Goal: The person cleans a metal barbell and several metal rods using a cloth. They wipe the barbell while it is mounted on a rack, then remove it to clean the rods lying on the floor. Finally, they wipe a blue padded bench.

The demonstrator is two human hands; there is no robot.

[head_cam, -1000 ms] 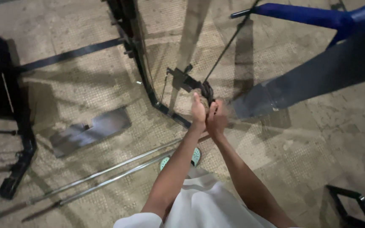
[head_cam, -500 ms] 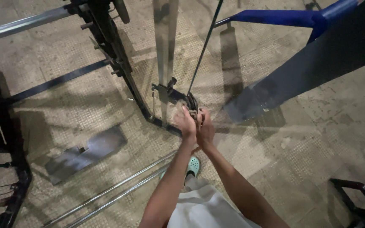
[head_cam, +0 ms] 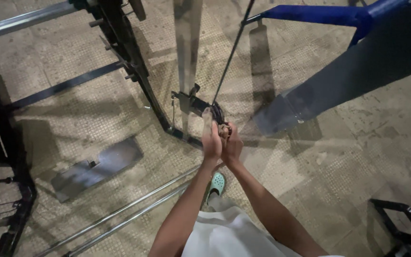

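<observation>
Both my hands meet in the middle of the head view, side by side. My left hand (head_cam: 210, 138) and my right hand (head_cam: 232, 144) are wrapped around a dark bundle of wire (head_cam: 219, 114) at the lower end of a thin dark rod (head_cam: 234, 50) that slants up to the top edge. Just left of the bundle sits a small black metal clamp (head_cam: 186, 101) on an upright steel post (head_cam: 187, 52). What lies inside my palms is hidden.
A black metal frame (head_cam: 134, 66) runs diagonally left of my hands. A blue steel beam (head_cam: 357, 62) crosses the upper right. Two long steel rods (head_cam: 120, 216) and a flat grey plate (head_cam: 98, 166) lie on the tiled floor. Black stands sit at far left (head_cam: 5, 152) and lower right (head_cam: 405, 228).
The view has shifted, so frame, post and beam sit differently in the picture. My hands stay clasped together on the wire end, now slightly lower and more central.
</observation>
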